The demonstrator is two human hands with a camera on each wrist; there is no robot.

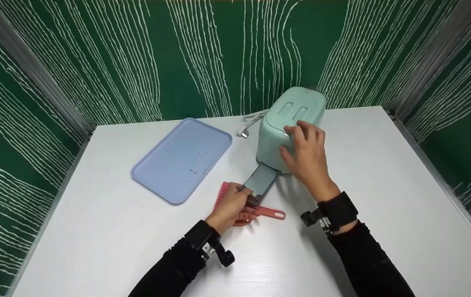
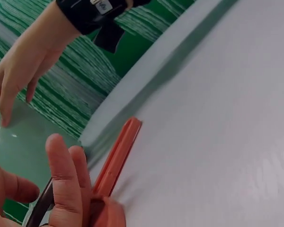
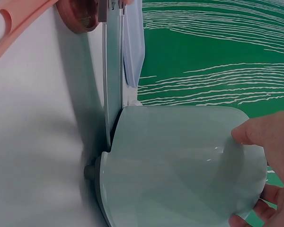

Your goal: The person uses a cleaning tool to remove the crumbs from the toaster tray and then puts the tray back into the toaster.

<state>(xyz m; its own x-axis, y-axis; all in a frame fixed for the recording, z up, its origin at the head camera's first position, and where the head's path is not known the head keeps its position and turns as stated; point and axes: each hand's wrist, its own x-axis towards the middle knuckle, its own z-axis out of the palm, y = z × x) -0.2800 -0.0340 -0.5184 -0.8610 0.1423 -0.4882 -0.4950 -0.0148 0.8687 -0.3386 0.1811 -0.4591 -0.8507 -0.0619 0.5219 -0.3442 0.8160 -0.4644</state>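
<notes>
A mint-green toaster point(image 1: 274, 142) with two slots in its top stands at the back right of the table. From its lower near end sticks out a flat grey crumb tray point(image 1: 262, 179), which the right wrist view also shows sliding from the toaster's base. My left hand point(image 1: 229, 206) pinches the outer end of the crumb tray between thumb and fingers. My right hand point(image 1: 312, 156) holds the toaster's near end, fingertips over the top edge and thumb on the side. Beneath my left hand lies a red brush point(image 1: 270, 212) with pink bristles, partly hidden by the hand.
A light blue tray point(image 1: 173, 156) with scattered dark crumbs lies to the left of the toaster. Behind the toaster, a white cord with its plug point(image 1: 243, 133) rests on the white table point(image 1: 103, 206). Green walls with white lines stand behind and at the sides.
</notes>
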